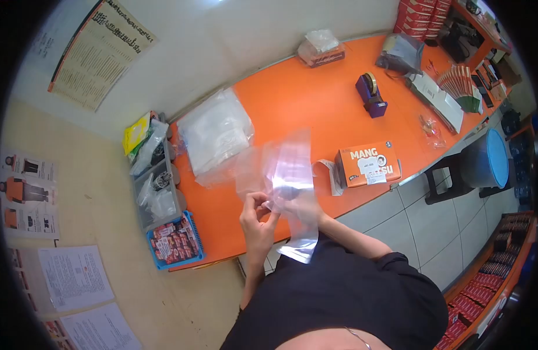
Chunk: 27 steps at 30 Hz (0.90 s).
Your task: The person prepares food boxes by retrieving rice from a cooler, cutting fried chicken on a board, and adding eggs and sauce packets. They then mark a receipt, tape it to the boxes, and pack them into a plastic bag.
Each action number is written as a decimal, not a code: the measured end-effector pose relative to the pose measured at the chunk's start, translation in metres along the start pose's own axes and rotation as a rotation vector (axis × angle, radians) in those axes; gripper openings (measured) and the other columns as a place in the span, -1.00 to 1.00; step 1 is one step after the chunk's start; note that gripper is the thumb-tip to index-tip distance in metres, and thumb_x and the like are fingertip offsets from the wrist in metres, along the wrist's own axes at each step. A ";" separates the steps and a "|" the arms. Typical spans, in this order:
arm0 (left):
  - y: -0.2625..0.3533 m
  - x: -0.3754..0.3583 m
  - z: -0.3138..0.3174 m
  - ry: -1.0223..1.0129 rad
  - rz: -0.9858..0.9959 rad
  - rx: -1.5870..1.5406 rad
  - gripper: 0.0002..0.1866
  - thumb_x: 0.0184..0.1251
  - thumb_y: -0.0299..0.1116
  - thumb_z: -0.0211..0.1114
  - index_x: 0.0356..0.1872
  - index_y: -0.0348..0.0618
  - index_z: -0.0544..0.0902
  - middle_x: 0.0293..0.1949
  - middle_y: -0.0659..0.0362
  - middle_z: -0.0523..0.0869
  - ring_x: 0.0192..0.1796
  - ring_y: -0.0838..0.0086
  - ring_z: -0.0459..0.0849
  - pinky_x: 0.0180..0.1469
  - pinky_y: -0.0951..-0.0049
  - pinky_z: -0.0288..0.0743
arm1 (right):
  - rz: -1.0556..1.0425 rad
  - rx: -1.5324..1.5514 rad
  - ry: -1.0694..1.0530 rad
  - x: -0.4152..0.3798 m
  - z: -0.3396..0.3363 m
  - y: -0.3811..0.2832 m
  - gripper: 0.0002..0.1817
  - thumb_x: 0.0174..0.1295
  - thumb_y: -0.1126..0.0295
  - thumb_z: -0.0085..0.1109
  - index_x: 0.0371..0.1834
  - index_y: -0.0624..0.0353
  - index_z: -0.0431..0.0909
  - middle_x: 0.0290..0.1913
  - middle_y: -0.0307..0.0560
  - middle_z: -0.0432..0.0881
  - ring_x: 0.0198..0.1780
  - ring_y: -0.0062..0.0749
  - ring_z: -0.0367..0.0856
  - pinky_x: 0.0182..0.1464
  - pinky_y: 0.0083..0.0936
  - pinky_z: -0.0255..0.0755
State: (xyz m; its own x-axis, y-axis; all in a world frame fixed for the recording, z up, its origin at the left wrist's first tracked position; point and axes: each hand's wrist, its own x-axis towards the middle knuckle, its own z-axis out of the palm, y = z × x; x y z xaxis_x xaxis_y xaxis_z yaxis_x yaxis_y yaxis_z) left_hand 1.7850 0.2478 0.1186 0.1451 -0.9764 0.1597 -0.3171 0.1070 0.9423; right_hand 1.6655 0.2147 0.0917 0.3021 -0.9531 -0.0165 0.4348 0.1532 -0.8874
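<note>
A clear plastic bag (293,166), long and shiny, is spread in front of me above the near edge of the orange table. My left hand (258,220) pinches its left edge between thumb and fingers. Behind the see-through film, my right hand (307,210) holds the bag from the other side, its fingers blurred by the plastic. Just right of the bag stands an orange and white box (368,166) with a label on it and an open flap. A stack of clear plastic bags (216,131) lies to the upper left.
Along the left edge of the orange table (286,87) are a grey divided tray (155,192) and a blue basket (196,251) of small packets. A purple tape dispenser (371,96) stands farther back. Right of the table are a blue bucket (484,163) and a shelf of boxes (476,291).
</note>
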 end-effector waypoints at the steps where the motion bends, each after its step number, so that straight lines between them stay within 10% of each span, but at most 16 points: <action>1: 0.004 -0.004 0.004 -0.021 -0.080 -0.022 -0.85 0.17 -0.41 0.23 -0.29 -0.25 0.50 -0.42 0.17 0.54 -0.35 0.56 0.55 -0.28 0.55 0.47 | 0.001 0.001 -0.001 0.000 -0.001 0.003 -0.81 0.05 0.51 0.14 -0.24 0.29 0.53 -0.39 -0.13 0.59 -0.32 -0.56 0.53 -0.31 -0.64 0.47; 6: -0.034 -0.018 0.003 0.039 -0.299 -0.595 -0.90 0.31 -0.42 0.05 -0.37 -0.19 0.48 -0.47 0.24 0.52 -0.42 0.62 0.52 -0.44 0.63 0.42 | -0.207 -0.214 -0.079 -0.002 0.004 0.016 -0.86 -0.10 0.55 0.19 -0.46 0.27 0.45 -0.49 -0.21 0.46 -0.42 -0.58 0.43 -0.40 -0.53 0.37; 8: -0.007 -0.005 -0.017 0.409 -0.811 -0.922 -0.83 0.35 -0.38 -0.03 -0.45 -0.12 0.44 -0.56 0.33 0.42 -0.58 0.69 0.39 -0.56 0.73 0.27 | -0.377 -0.465 -0.198 0.011 -0.024 0.005 -0.84 -0.19 0.58 0.17 -0.51 0.25 0.39 -0.53 -0.22 0.37 -0.46 -0.58 0.34 -0.42 -0.53 0.30; 10: -0.059 -0.011 -0.085 -0.193 -0.449 -1.593 -0.77 0.37 -0.34 -0.05 -0.55 -0.05 0.34 -0.68 0.42 0.21 -0.71 0.74 0.16 -0.69 0.76 0.11 | -0.304 -0.539 -0.002 0.026 -0.072 -0.022 -0.82 -0.24 0.61 0.14 -0.58 0.23 0.31 -0.56 -0.23 0.31 -0.49 -0.58 0.30 -0.45 -0.56 0.27; 14: 0.013 -0.026 -0.094 -0.054 -0.521 -0.979 -0.76 0.39 -0.29 -0.07 -0.53 -0.02 0.27 -0.73 0.44 0.07 -0.74 0.79 0.03 -0.75 0.75 -0.01 | -0.067 -0.834 0.415 0.052 -0.139 -0.032 -0.80 -0.26 0.63 0.16 -0.61 0.21 0.30 -0.54 -0.20 0.33 -0.44 -0.54 0.40 -0.41 -0.51 0.32; 16: 0.014 -0.020 -0.102 -0.136 -0.396 -0.738 -0.79 0.39 -0.24 -0.09 -0.45 -0.05 0.32 -0.64 0.38 0.31 -0.75 0.81 0.07 -0.78 0.75 -0.07 | -0.560 -1.164 0.390 0.048 -0.116 -0.041 -0.77 -0.26 0.61 0.24 -0.56 0.22 0.37 -0.49 -0.13 0.36 -0.38 -0.39 0.46 -0.33 -0.39 0.38; 20: 0.049 -0.004 -0.092 -0.116 -0.312 -0.562 -0.82 0.36 -0.27 -0.02 -0.35 -0.15 0.40 -0.29 0.12 0.53 -0.64 0.81 0.25 -0.66 0.78 0.13 | -0.893 -1.008 -0.361 0.008 -0.023 -0.071 -0.73 -0.13 0.50 0.22 -0.32 0.26 0.42 -0.29 -0.03 0.45 -0.23 -0.24 0.50 -0.16 -0.34 0.40; 24: 0.105 -0.013 -0.088 -0.673 -0.307 -0.146 -0.84 0.32 -0.38 -0.01 -0.34 -0.25 0.46 -0.04 -0.04 0.52 -0.40 0.66 0.48 -0.37 0.66 0.34 | -0.210 -1.271 -0.682 0.062 -0.021 0.019 -0.64 -0.05 0.43 0.17 -0.15 0.25 0.39 -0.22 0.03 0.48 -0.22 -0.20 0.52 -0.16 -0.32 0.41; 25: 0.106 -0.013 -0.093 -0.643 -0.312 -0.144 -0.84 0.32 -0.38 -0.01 -0.34 -0.25 0.46 -0.04 -0.04 0.52 -0.40 0.66 0.48 -0.37 0.66 0.34 | -0.100 -1.278 -0.717 0.075 -0.030 0.043 -0.62 -0.03 0.41 0.16 -0.10 0.24 0.38 -0.20 0.05 0.48 -0.22 -0.19 0.52 -0.16 -0.31 0.41; 27: 0.108 -0.008 -0.104 0.134 -0.002 0.721 -0.92 0.25 -0.49 0.01 -0.36 -0.26 0.47 -0.17 0.05 0.55 -0.29 0.49 0.52 -0.22 0.47 0.37 | -0.061 -1.228 -0.734 0.087 -0.033 0.085 -0.57 0.01 0.37 0.14 -0.02 0.24 0.37 -0.16 0.08 0.49 -0.22 -0.18 0.53 -0.17 -0.30 0.41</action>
State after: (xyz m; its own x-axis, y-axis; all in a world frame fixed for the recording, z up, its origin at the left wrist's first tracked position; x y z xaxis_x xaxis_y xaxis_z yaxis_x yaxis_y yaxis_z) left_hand 1.8474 0.2869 0.2495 0.2454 -0.9403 0.2361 -0.8480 -0.0902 0.5222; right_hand 1.7005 0.1363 -0.0004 0.8370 -0.5436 -0.0630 -0.4186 -0.5619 -0.7134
